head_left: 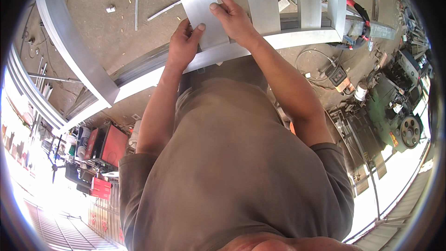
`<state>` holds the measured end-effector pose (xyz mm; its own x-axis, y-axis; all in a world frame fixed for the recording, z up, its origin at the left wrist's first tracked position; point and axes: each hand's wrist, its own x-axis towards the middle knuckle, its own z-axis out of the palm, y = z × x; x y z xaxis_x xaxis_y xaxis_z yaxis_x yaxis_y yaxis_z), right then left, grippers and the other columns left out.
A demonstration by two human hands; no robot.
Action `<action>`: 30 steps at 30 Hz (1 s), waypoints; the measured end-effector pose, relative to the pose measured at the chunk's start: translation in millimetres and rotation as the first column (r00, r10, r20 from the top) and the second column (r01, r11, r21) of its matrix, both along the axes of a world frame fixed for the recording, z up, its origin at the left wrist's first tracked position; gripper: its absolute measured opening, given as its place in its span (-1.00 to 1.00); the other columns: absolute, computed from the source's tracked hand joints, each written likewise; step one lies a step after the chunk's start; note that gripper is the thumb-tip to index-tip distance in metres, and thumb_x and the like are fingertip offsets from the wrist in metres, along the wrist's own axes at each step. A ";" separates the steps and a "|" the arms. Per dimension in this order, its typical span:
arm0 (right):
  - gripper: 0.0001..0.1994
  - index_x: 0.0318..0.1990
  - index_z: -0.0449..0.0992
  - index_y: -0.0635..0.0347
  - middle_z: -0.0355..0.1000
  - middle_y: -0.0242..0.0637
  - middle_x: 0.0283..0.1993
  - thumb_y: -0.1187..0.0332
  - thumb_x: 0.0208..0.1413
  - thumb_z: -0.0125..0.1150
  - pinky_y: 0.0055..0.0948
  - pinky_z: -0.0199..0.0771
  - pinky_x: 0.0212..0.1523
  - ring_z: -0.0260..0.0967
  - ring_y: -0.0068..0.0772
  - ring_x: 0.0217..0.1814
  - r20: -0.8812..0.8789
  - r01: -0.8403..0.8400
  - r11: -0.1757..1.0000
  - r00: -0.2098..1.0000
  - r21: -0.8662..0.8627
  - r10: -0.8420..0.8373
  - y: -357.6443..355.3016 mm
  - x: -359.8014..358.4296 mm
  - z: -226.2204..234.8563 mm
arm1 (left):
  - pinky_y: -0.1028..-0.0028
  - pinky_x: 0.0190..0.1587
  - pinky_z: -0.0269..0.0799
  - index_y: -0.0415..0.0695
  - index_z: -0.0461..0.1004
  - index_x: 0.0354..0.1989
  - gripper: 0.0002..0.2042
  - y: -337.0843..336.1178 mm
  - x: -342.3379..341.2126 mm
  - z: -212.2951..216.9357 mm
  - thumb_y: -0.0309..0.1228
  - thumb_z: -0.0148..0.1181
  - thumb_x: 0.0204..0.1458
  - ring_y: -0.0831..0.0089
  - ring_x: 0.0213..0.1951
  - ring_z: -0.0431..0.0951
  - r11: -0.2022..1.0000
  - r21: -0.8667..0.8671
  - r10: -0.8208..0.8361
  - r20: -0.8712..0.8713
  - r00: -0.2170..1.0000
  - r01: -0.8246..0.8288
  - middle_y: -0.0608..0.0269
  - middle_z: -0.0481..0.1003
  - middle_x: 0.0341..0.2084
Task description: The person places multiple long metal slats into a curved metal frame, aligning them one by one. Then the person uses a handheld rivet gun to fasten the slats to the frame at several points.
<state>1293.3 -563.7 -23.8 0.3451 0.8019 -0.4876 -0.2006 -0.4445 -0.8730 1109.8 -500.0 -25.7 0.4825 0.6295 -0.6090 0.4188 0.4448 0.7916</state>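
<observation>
Both my hands hold a flat silver metal slat (197, 0) where it meets the long rail (139, 79) of a metal frame. My left hand (183, 44) grips the slat's lower left edge, thumb pressed on its face. My right hand (234, 16) clasps its right edge, fingers laid across it. Three more slats (262, 0) stand side by side on the same rail to the right. The frame's left side bar (69, 42) runs up and away at the left.
A red-handled clamp (360, 11) sits on the frame's right corner. Metal scraps (136, 2) lie on the concrete floor beyond. A small machine with cables (338, 78), a green machine with a wheel (409, 130) and red boxes (114, 144) stand around.
</observation>
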 end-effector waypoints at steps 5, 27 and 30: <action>-0.39 0.51 0.26 0.11 0.61 -0.18 0.05 0.15 0.40 0.22 -0.36 0.52 0.15 0.54 -0.45 0.10 0.164 -0.115 0.978 0.976 -0.173 0.144 -5.7 -1.3 -9.0 | 0.42 -0.15 0.51 -0.31 0.48 0.18 -0.57 -0.3 -3.7 3.2 -0.22 0.27 0.31 0.50 -0.26 0.57 0.990 0.075 -0.109 -0.151 0.982 0.121 0.13 0.65 -0.24; -0.22 0.36 0.23 0.27 0.35 0.13 0.28 -0.17 0.27 0.31 0.14 0.53 0.29 0.43 0.01 0.26 -0.709 0.942 0.331 0.276 0.063 -0.649 -74.7 717.4 126.0 | 0.01 0.24 0.43 -0.15 0.24 0.48 -0.41 -131.1 29.2 33.3 -0.18 0.16 0.36 -0.10 0.25 0.44 0.715 0.692 0.439 -0.554 0.708 0.098 -0.22 0.29 0.35; -0.12 0.42 0.13 0.34 0.31 0.11 0.34 -0.24 0.27 0.25 0.29 0.33 0.38 0.32 0.13 0.38 -0.129 0.631 0.629 0.745 0.453 -0.654 -94.3 786.7 119.1 | 0.00 0.24 0.43 -0.15 0.26 0.46 -0.44 -173.7 49.4 57.7 -0.20 0.15 0.36 -0.15 0.29 0.40 0.605 0.763 0.554 -0.608 0.570 0.226 -0.23 0.29 0.35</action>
<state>2080.0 -658.0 95.3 0.8684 0.4832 -0.1110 -0.2421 0.2178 -0.9455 1159.1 -673.6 32.0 -0.0640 0.9965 0.0537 0.9647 0.0481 0.2587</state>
